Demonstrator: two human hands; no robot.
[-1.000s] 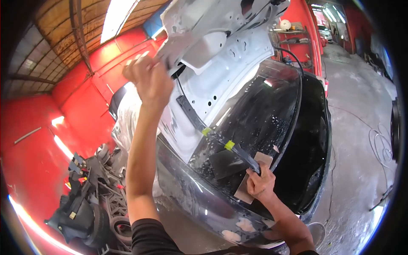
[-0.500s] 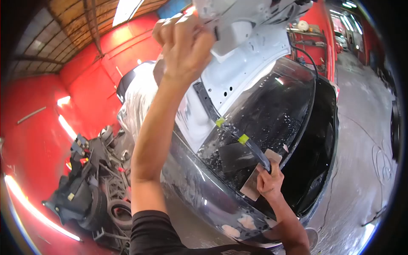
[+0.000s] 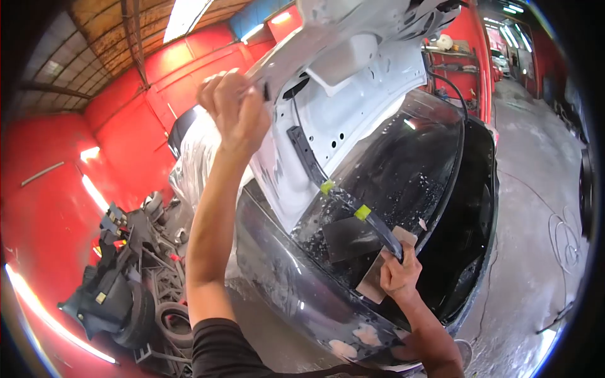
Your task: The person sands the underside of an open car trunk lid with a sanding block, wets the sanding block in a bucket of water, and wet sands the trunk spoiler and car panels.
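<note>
A raised car lid [image 3: 362,94] shows its white underside. My left hand [image 3: 234,113] is up at the lid's left edge with fingers curled; whether they grip the edge is unclear. Low in the frame, my right hand [image 3: 401,271] is closed around a flat, brownish rectangular block [image 3: 373,285], which looks like a sanding block. The end of a dark bar [image 3: 382,230] meets that hand; two pieces of yellow-green tape [image 3: 362,212] are on the bar. Beneath lies a dark, speckled glass panel [image 3: 403,164], with a dark rectangular sheet [image 3: 350,239] on it.
The dark car body [image 3: 283,277] curves in front of me, with pale filler patches [image 3: 367,335]. Car parts and a tyre [image 3: 173,324] are piled at left by a red wall [image 3: 44,164]. A cable [image 3: 561,242] lies on the floor at right.
My left hand has moved left and down, and the lid's edge now shows more. My right hand and the block stay in nearly the same place.
</note>
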